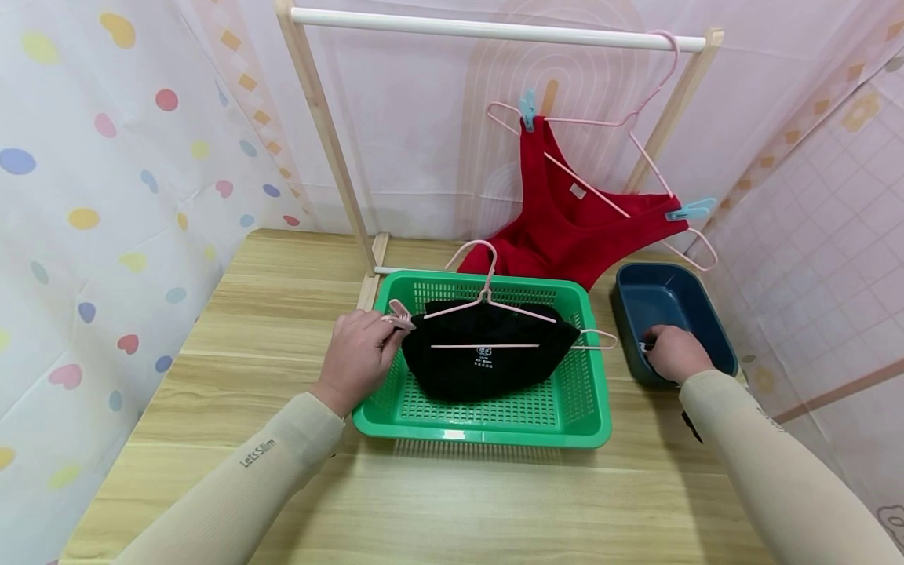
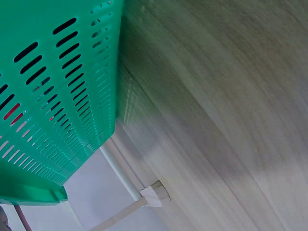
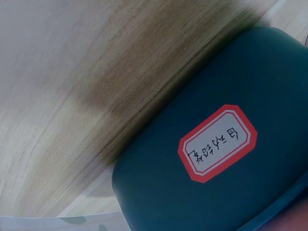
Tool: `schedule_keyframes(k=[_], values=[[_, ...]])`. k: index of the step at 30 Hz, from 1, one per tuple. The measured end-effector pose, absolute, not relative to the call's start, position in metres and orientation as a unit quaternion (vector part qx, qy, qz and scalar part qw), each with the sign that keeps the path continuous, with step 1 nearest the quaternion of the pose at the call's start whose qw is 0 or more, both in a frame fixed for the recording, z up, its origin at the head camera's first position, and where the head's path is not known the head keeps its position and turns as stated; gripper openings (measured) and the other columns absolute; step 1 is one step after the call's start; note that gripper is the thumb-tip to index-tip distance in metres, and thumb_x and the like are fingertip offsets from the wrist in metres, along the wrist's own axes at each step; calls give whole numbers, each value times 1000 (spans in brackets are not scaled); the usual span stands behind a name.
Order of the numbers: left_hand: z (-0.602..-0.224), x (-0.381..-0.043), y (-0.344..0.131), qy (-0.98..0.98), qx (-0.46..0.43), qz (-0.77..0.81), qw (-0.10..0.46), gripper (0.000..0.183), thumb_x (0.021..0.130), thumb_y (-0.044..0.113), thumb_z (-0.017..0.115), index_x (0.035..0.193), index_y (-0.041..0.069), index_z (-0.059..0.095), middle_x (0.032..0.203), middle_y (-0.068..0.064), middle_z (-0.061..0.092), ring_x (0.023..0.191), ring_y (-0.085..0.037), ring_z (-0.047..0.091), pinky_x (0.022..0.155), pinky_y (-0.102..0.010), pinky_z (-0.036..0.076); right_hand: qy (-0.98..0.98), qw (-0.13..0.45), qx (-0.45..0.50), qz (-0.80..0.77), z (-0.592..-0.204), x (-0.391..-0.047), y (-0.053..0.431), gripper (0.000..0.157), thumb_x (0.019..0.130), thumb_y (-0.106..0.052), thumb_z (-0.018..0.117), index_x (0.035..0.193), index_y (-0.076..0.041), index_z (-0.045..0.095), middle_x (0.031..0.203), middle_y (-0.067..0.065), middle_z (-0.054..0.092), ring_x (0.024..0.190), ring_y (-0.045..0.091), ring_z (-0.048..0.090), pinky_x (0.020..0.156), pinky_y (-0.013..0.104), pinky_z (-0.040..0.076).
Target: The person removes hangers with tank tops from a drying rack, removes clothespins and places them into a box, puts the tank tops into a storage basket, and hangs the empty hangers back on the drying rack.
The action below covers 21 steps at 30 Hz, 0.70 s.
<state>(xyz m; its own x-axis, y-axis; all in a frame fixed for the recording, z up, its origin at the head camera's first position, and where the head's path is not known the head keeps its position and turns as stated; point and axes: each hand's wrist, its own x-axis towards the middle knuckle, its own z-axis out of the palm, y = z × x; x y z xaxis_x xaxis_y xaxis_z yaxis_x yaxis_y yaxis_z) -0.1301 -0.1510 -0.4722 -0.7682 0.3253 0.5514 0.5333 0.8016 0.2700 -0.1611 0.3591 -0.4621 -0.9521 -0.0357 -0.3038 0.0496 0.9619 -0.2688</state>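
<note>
A black garment (image 1: 473, 369) with white print hangs on a pink hanger (image 1: 519, 311) over the green basket (image 1: 480, 435). At the garment's left corner my left hand (image 1: 360, 353) pinches the hanger's end, where a pink clothespin (image 1: 399, 311) stands up by the fingertips. My right hand (image 1: 676, 353) reaches over the near left rim of the dark blue bin (image 1: 674, 286). Its fingers are curled at a small whitish thing (image 1: 644, 346), mostly hidden by them. The basket's slotted side (image 2: 62, 91) fills the left wrist view; the bin's labelled side (image 3: 159, 178) fills the right.
Behind the basket stands a rack with a white rail (image 1: 494, 30) and wooden posts. A red tank top (image 1: 565, 227) hangs from it on another pink hanger (image 1: 639, 102), held by blue clothespins (image 1: 692, 209). Patterned cloth walls surround the wooden table (image 1: 233, 377).
</note>
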Motion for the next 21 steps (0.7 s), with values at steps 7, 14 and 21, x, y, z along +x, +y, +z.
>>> schedule_keyframes(k=[7, 14, 21], values=[[-472, -130, -151, -915, -236, -210, 250, 15, 102, 26, 68, 109, 16, 77, 88, -5, 74, 78, -27, 59, 67, -40, 39, 978, 159, 5, -138, -463, -162, 360, 36, 100, -9, 59, 132, 6, 65, 134, 33, 65, 125, 53, 58, 105, 64, 48], [-471, -130, -151, -918, -233, -209, 242, 16, 101, 26, 68, 109, 16, 77, 88, -5, 74, 78, -27, 59, 68, -40, 39, 977, 160, 8, -137, -464, -163, 361, 35, 99, -9, 60, 130, 6, 66, 134, 32, 65, 125, 53, 59, 104, 64, 48], [-471, -130, -151, -919, -232, -207, 242, 15, 100, 24, 70, 108, 14, 77, 87, -6, 73, 78, -27, 59, 68, -40, 38, 979, 144, -3, -141, -465, -162, 361, 33, 100, -10, 60, 127, 6, 67, 128, 30, 68, 120, 52, 62, 102, 64, 50]])
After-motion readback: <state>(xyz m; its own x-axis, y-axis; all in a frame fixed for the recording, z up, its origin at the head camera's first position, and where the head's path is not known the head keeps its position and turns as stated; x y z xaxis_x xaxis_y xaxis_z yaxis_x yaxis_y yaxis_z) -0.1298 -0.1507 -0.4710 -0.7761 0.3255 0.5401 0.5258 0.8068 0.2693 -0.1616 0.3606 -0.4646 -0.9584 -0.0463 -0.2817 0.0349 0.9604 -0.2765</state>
